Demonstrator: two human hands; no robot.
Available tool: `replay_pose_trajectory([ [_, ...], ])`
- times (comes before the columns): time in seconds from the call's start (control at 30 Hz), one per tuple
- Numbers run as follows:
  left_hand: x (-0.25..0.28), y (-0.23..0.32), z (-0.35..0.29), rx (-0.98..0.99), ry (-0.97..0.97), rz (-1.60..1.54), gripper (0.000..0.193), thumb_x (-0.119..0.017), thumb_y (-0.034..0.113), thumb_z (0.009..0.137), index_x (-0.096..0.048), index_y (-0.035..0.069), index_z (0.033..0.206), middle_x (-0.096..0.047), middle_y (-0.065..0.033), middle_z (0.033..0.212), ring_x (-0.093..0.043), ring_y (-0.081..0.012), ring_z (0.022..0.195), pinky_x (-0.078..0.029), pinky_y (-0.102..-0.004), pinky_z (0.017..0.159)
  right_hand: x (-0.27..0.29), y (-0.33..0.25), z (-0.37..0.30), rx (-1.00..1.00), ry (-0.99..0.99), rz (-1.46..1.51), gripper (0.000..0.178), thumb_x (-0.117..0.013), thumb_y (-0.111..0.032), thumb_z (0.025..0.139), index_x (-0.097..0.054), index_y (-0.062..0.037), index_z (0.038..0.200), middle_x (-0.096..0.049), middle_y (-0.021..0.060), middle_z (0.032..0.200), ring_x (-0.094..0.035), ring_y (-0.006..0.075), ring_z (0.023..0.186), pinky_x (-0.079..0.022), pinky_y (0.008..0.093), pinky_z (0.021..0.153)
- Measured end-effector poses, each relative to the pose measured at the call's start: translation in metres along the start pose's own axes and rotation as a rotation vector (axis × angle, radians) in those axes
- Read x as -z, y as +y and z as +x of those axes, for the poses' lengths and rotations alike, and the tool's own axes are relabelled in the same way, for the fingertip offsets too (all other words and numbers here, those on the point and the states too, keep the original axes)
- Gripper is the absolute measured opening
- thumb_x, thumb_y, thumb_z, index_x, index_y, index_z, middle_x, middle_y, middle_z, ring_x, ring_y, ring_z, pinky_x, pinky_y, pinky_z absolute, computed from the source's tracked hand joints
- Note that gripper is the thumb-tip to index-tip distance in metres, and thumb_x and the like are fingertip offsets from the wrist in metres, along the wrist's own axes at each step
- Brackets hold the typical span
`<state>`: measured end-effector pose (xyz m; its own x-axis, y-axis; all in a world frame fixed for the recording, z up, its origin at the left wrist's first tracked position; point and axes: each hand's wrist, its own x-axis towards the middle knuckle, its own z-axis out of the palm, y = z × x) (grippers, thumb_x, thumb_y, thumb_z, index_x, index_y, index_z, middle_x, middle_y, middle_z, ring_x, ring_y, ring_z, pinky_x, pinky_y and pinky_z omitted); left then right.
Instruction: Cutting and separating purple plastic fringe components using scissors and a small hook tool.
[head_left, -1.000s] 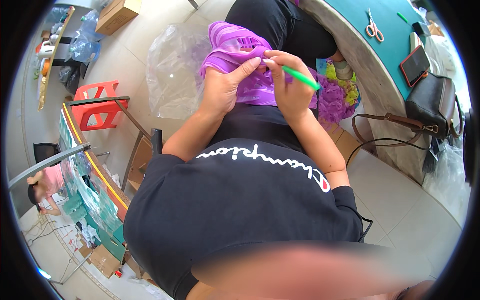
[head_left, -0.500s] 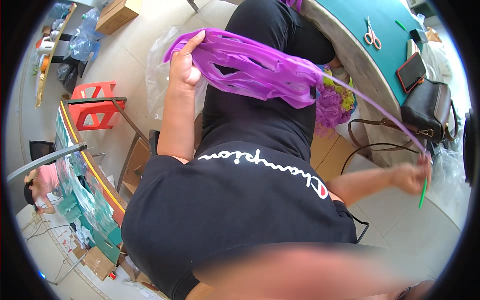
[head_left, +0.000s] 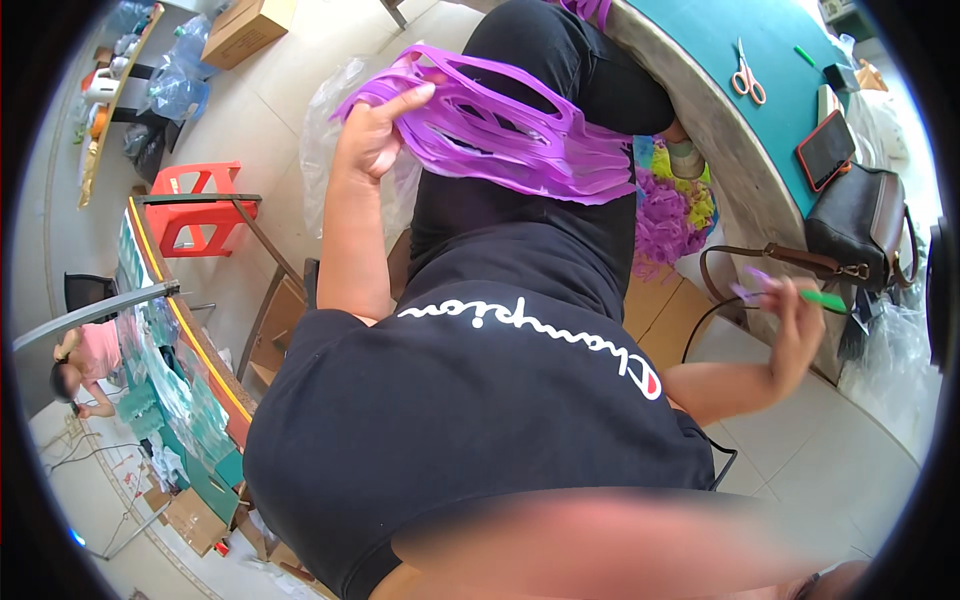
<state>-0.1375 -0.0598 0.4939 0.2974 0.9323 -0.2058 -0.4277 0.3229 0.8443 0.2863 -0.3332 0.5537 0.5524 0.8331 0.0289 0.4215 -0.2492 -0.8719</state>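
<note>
We count one bundle of purple strips [head_left: 570,165], joined and slotted, stretched above the dark-trousered lap. Our left hand [head_left: 375,135] grips its left end, thumb laid on top; the other fingers are mostly hidden by the material. Well apart, off to the right, our right hand [head_left: 795,325] has its fingers closed around one green stick [head_left: 822,300], with a wisp of purple [head_left: 757,283] by the fingertips. Across our black shirt [head_left: 450,430] runs one line of white script [head_left: 520,320], upside down to us, with one small red-and-white mark at its right end. Beyond the knee is one heap of purple and yellow pieces [head_left: 670,220]. On the green tabletop [head_left: 700,40] we count one pair of scissors [head_left: 747,85], one short green piece [head_left: 804,56] and one phone [head_left: 825,152]; near them is one black handbag [head_left: 860,215]. Farther left, we see one red stool [head_left: 205,212] and one co-worker in pink [head_left: 98,350].
</note>
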Motion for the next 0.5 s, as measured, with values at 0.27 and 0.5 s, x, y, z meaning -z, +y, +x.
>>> replay_pose_trajectory([
  [0.27, -0.024, -0.001, -0.019, -0.02, 0.002, 0.031, 0.041, -0.07, -0.004, 0.077, -0.057, -0.001, 0.116, -0.065, -0.0116, 0.106, -0.064, -0.0215, 0.097, -0.053, -0.0343, 0.087, -0.087, 0.039, 0.066, 0.122, 0.286, -0.347, 0.016, -0.06, -0.016, 0.093, -0.061, -0.0002, 0.091, -0.067, 0.0059, 0.08, -0.059, 0.0071, 0.068, -0.048, 0.0204, 0.06],
  [0.5, -0.081, -0.029, -0.047, -0.037, -0.058, -0.136, 0.042, -0.067, -0.006, 0.08, -0.052, 0.0, 0.119, -0.064, -0.0115, 0.104, -0.064, -0.0211, 0.096, -0.053, -0.0355, 0.086, -0.208, -0.069, 0.032, 0.295, -0.243, 0.691, 0.014, -0.052, -0.011, 0.097, -0.058, 0.0016, 0.094, -0.067, 0.0129, 0.091, -0.062, 0.0127, 0.077, -0.051, 0.0264, 0.072],
])
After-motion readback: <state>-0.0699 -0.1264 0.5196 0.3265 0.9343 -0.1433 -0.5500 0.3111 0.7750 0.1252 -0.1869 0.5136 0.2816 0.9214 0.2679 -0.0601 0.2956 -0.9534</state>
